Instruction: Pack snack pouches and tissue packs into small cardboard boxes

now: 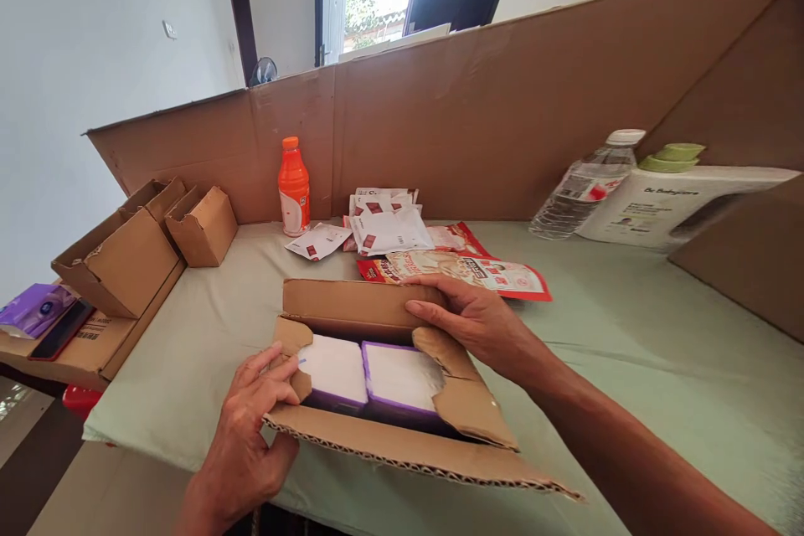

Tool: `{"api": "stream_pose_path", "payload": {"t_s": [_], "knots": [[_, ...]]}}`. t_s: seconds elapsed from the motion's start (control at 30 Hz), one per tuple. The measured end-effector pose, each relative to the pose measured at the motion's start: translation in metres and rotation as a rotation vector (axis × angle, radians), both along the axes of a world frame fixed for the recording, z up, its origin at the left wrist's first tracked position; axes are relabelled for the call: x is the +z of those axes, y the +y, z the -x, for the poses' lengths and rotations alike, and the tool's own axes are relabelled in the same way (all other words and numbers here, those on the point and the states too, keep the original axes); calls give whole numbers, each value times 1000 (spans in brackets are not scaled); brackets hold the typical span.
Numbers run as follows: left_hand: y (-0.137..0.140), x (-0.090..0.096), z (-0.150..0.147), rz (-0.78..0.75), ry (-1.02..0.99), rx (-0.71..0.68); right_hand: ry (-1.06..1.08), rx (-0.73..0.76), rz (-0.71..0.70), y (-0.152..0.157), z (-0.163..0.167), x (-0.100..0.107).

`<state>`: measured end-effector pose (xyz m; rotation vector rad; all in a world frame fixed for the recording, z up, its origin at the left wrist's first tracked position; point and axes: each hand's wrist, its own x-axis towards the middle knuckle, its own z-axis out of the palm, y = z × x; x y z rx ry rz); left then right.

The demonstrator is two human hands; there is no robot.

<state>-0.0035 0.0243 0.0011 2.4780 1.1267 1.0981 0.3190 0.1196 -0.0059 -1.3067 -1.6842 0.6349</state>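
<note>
An open cardboard box (402,445) stands on the green cloth in front of me, its flaps partly folded. Inside it, two white packs with purple edges, a left pack (332,367) and a right pack (402,377), lie side by side; they look like tissue packs. My left hand (248,419) is closed on the box's left side, fingers over the short left flap and thumb below the front flap. My right hand (474,322) grips the far flap (352,300) near its right end, thumb on the inner face. The lower part of the box is hidden.
Behind the box lie white sachets (389,228) and red snack pouches (521,276). An orange bottle (293,188) stands back left, near small open boxes (131,268). At right, a clear water bottle (581,188) leans by a white pack (653,209). A cardboard wall (471,117) runs behind.
</note>
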Motion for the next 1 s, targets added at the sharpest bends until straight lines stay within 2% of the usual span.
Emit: {"api": "stream_pose_path", "payload": {"t_s": [0.3, 0.57, 0.8, 1.0], "knots": [[0, -13, -3, -111, -71, 9, 33, -34, -83, -25, -4, -6], [-5, -18, -2, -84, -86, 11, -6, -47, -162, -48, -1, -18], [-9, -24, -1, -67, -126, 16, -5, 121, -252, -69, -4, -25], [-11, -23, -2, -71, -134, 10, -20, 117, -248, -76, -6, -34]]}}
